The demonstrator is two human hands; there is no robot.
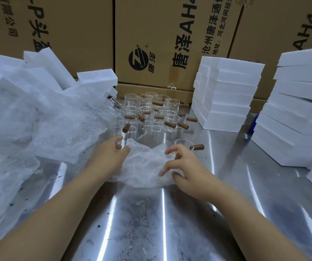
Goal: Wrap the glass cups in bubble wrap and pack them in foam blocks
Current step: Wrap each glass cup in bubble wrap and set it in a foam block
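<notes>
A crumpled sheet of bubble wrap (144, 164) lies on the steel table between my hands. My left hand (110, 155) rests at its left edge, thumb against the sheet and fingers loosely curled. My right hand (184, 168) hovers over its right side with fingers spread and bent, fingertips touching the wrap. One glass cup with a brown wooden handle (184, 144) stands just beyond my right hand. Several more glass cups (151, 113) stand grouped farther back.
A large heap of bubble wrap (38, 125) and loose foam blocks (96, 78) fill the left. Stacked white foam blocks (226, 95) stand at the back right, with a taller foam stack (298, 110) at the right edge. Cardboard boxes (160, 34) wall the back. The steel table (142, 223) reflects light.
</notes>
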